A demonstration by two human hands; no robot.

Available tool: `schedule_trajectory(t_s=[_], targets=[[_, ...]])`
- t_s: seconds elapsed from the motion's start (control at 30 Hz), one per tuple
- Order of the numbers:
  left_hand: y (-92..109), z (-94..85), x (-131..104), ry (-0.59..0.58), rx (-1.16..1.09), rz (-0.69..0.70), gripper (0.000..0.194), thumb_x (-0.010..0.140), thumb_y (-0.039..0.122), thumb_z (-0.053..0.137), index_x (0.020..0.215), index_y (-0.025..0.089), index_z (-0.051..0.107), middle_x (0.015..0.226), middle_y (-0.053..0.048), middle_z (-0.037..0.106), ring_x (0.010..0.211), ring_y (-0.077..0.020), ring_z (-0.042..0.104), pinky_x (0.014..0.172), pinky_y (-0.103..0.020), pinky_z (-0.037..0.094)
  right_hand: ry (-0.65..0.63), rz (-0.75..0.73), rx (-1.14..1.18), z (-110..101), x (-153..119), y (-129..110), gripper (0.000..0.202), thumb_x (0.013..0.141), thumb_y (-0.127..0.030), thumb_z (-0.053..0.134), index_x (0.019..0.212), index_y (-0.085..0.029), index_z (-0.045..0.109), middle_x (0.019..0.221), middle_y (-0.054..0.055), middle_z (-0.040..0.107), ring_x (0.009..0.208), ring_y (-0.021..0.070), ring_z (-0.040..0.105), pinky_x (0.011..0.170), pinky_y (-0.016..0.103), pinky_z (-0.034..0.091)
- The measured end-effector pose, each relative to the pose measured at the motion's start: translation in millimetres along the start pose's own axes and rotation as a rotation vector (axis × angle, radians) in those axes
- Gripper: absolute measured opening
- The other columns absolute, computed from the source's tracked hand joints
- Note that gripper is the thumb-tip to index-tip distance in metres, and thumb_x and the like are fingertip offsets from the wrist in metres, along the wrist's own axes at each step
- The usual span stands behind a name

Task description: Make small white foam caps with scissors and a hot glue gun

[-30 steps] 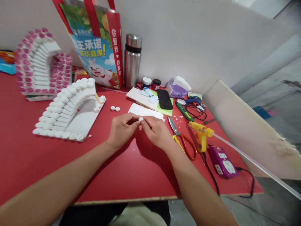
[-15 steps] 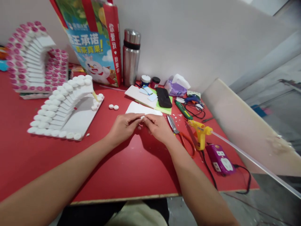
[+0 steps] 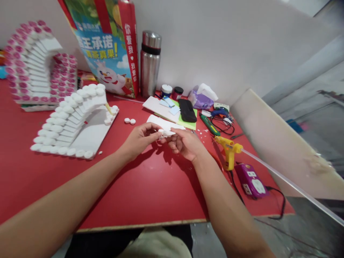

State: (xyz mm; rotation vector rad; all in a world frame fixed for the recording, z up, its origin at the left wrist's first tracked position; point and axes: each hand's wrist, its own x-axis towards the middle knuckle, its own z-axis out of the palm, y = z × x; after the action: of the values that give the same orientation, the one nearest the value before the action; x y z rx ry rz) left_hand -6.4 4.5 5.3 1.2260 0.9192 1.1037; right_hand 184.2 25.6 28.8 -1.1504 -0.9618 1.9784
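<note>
Pinching a small white disc (image 3: pixel 161 131) in its grip, the left hand (image 3: pixel 140 141) may drop it below if pressure loosens; whether the right hand (image 3: pixel 186 142), just beside, holds anything cannot be told.

Seeing a stair model (image 3: pixel 66 123) at the left of the surface (image 3: pixel 134 197), another model (image 3: pixel 37 71) behind it; noticing a bag (image 3: pixel 107 50) and bottle (image 3: pixel 150 66) at the back, jars (image 3: pixel 166 89) rightward; finding a disc (image 3: pixel 161 131) in the left hand (image 3: pixel 141 141), a glue gun (image 3: pixel 229 152) farther right.
</note>
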Motion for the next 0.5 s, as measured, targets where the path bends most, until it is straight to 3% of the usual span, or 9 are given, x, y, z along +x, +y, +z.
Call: schedule_trajectory(t_s=[0.17,0.3,0.4,0.5], targets=[[2.7,-3.0,-0.1,-0.024,-0.062,-0.068,0.027,0.082,0.038,0.079,0.097,0.017,0.071,0.09,-0.006,0.075,0.083,-0.0167,0.069,0.08,-0.031,0.052,-0.033,0.091,0.071,0.0,-2.8,-4.0,0.022,0.095,-0.027,0.056,0.096,-0.009,0.069,0.078,0.011,0.072,0.045,0.0067,0.042,0.034,0.016,0.028],[0.7,-3.2,-0.3,-0.004,-0.098,-0.119,0.028,0.079,0.038,0.081,0.096,0.017,0.072,0.088,-0.006,0.075,0.08,-0.0177,0.068,0.072,-0.03,0.052,-0.076,0.124,0.109,-0.1,-2.3,-4.9,0.024,0.098,-0.026,0.052,0.096,-0.009,0.068,0.079,0.009,0.071,0.045,0.0056,0.039,0.033,0.014,0.026],[-1.4,-2.9,1.9,0.033,-0.188,-0.176,0.028,0.076,0.035,0.083,0.094,0.015,0.072,0.085,-0.007,0.074,0.073,-0.0153,0.066,0.069,-0.028,0.05,-0.041,0.073,0.113,0.4,-2.1,-4.8,0.02,0.096,-0.025,0.053,0.094,-0.011,0.067,0.077,0.006,0.068,0.046,0.0055,0.04,0.035,0.014,0.027],[-2.6,-3.4,4.9,0.075,-0.279,-0.234,0.027,0.073,0.03,0.084,0.089,0.013,0.072,0.08,-0.006,0.072,0.069,-0.013,0.065,0.072,-0.028,0.051,0.031,-0.05,-0.024,3.9,-4.4,-3.5,0.022,0.094,-0.033,0.059,0.095,-0.013,0.067,0.078,0.006,0.069,0.047,0.007,0.045,0.037,0.017,0.03]])
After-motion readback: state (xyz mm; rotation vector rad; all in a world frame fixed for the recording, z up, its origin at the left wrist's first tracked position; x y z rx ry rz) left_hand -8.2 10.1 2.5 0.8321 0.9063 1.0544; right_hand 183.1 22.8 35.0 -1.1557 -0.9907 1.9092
